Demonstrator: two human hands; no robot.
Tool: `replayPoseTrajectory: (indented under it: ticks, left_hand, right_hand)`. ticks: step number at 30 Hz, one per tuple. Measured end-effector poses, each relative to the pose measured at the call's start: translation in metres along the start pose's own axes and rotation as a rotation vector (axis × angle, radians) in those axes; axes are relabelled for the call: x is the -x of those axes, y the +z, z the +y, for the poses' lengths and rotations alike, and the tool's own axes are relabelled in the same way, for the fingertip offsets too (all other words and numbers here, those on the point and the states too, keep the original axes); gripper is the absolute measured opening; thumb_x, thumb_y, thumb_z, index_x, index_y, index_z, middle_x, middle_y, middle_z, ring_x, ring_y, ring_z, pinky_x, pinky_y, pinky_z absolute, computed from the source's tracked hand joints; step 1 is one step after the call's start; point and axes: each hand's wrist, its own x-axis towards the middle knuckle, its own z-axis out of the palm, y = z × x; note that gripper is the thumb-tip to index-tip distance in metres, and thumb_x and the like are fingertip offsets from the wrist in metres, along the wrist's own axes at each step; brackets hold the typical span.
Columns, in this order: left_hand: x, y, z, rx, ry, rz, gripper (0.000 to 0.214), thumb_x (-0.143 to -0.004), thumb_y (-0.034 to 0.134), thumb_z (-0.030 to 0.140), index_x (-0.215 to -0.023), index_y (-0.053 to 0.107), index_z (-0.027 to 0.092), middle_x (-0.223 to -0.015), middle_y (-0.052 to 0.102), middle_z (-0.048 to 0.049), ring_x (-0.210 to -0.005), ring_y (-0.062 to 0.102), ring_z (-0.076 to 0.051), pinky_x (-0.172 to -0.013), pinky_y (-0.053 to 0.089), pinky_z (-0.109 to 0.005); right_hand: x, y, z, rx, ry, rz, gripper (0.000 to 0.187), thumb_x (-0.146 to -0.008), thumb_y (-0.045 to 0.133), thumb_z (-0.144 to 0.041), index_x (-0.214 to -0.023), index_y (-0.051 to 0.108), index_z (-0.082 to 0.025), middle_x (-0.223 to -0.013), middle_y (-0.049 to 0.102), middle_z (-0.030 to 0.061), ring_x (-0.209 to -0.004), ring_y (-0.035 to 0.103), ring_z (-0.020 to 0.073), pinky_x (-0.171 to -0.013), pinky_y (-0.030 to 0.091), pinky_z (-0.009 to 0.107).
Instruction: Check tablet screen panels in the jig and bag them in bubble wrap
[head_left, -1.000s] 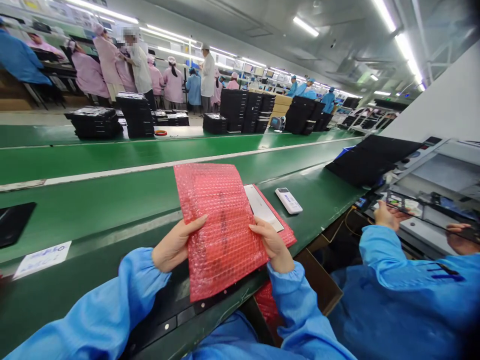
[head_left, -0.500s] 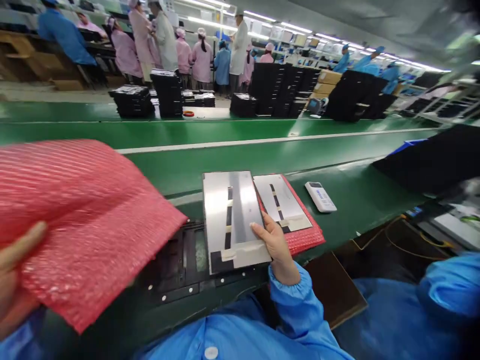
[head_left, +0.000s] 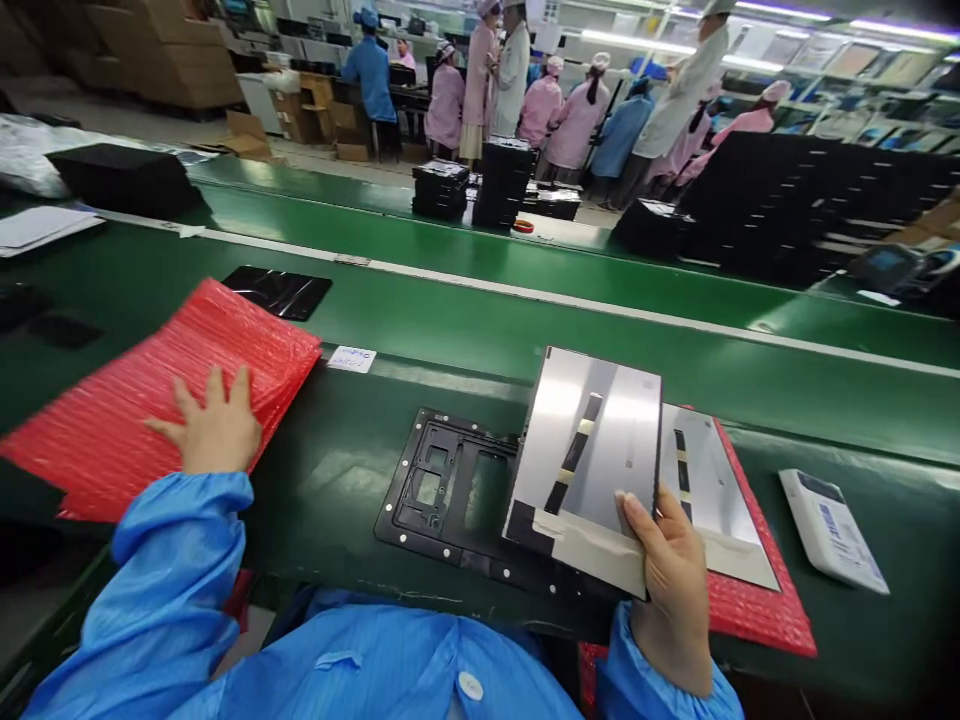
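Right grip [head_left: 670, 590] is pinching a silver-backed display panel [head_left: 585, 450] by its lower edge, holding it tilted above the right side of a black fixture plate [head_left: 442, 500]; left grip [head_left: 214, 425] is spread open, pressing on a red bubble-wrap pouch [head_left: 172, 390]; a second panel [head_left: 709, 490] is lying on another red pouch [head_left: 757, 610] on the green table [head_left: 480, 325].

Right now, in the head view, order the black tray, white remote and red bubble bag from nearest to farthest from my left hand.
1. Red bubble bag, under your left hand.
2. Black tray, to its right.
3. White remote, far right.
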Motion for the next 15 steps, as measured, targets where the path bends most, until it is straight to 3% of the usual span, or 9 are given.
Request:
replayPoseTrajectory:
  ticks: [2, 4, 7, 9, 10, 12, 15]
  left_hand:
    - [-0.001, 0.018, -0.006, 0.051, -0.091, -0.160, 0.066, -0.097, 0.023, 0.049, -0.150, 0.028, 0.010, -0.158, 0.021, -0.0218, -0.142, 0.012, -0.051, -0.095, 0.016, -0.083]
    - [0.000, 0.024, -0.009, 0.062, -0.130, -0.207, 0.078, -0.093, 0.026, 0.061, -0.150, 0.026, 0.009, -0.159, 0.018, -0.0233, -0.141, 0.012, -0.052, -0.095, 0.017, -0.083]
    - [0.006, 0.019, -0.001, 0.052, 0.003, -0.050, 0.083, -0.091, 0.032, 0.064, -0.149, 0.027, 0.006, -0.158, 0.019, -0.0260, -0.144, 0.008, -0.048, -0.100, 0.013, -0.080]
    - [0.013, 0.014, 0.013, 0.217, 0.192, -0.017, 0.077, -0.091, 0.041, 0.059, -0.148, 0.029, 0.009, -0.155, 0.029, -0.0243, -0.144, 0.020, -0.041, -0.107, 0.020, -0.070]
    - [0.017, 0.011, 0.022, 0.373, 0.290, -0.082, 0.075, -0.090, 0.046, 0.056, -0.149, 0.028, 0.013, -0.152, 0.036, -0.0218, -0.141, 0.029, -0.036, -0.109, 0.027, -0.064]
    - [0.024, 0.009, 0.042, 0.715, 0.464, -0.343, 0.076, -0.087, 0.056, 0.050, -0.151, 0.024, 0.023, -0.147, 0.045, -0.0160, -0.135, 0.043, -0.029, -0.108, 0.038, -0.051]
    - [0.031, 0.010, 0.067, 1.006, 0.674, -0.665, 0.094, -0.077, 0.070, 0.048, -0.153, 0.015, 0.035, -0.156, 0.034, -0.0111, -0.137, 0.042, -0.029, -0.106, 0.042, -0.047]
  right_hand:
    - [0.003, -0.002, -0.002, 0.028, 0.005, 0.017, 0.067, -0.078, 0.074, -0.039, -0.140, 0.050, -0.026, -0.125, 0.067, 0.0065, -0.108, 0.066, 0.0264, -0.089, 0.057, 0.036]
    - [0.006, -0.002, -0.004, 0.055, 0.000, 0.029, 0.073, -0.079, 0.072, -0.041, -0.144, 0.043, -0.028, -0.130, 0.065, 0.0054, -0.110, 0.066, 0.0263, -0.091, 0.057, 0.037]
    - [0.009, 0.001, -0.003, 0.064, 0.045, -0.043, 0.072, -0.083, 0.065, -0.044, -0.147, 0.038, -0.028, -0.139, 0.057, 0.0044, -0.120, 0.060, 0.0273, -0.097, 0.053, 0.040]
    - [0.012, 0.009, 0.001, 0.049, 0.110, -0.157, 0.065, -0.084, 0.062, -0.046, -0.143, 0.045, -0.026, -0.142, 0.054, 0.0049, -0.125, 0.056, 0.0282, -0.101, 0.050, 0.041]
    - [0.014, 0.016, 0.004, 0.022, 0.162, -0.243, 0.062, -0.083, 0.062, -0.046, -0.140, 0.049, -0.025, -0.143, 0.053, 0.0053, -0.126, 0.055, 0.0286, -0.103, 0.048, 0.042]
    - [0.022, 0.032, 0.011, -0.073, 0.290, -0.445, 0.059, -0.081, 0.064, -0.044, -0.135, 0.055, -0.024, -0.141, 0.055, 0.0066, -0.127, 0.054, 0.0288, -0.107, 0.043, 0.043]
    - [0.037, 0.059, 0.018, -0.235, 0.479, -0.741, 0.058, -0.075, 0.069, -0.040, -0.129, 0.060, -0.019, -0.133, 0.061, 0.0102, -0.125, 0.055, 0.0290, -0.109, 0.039, 0.044]
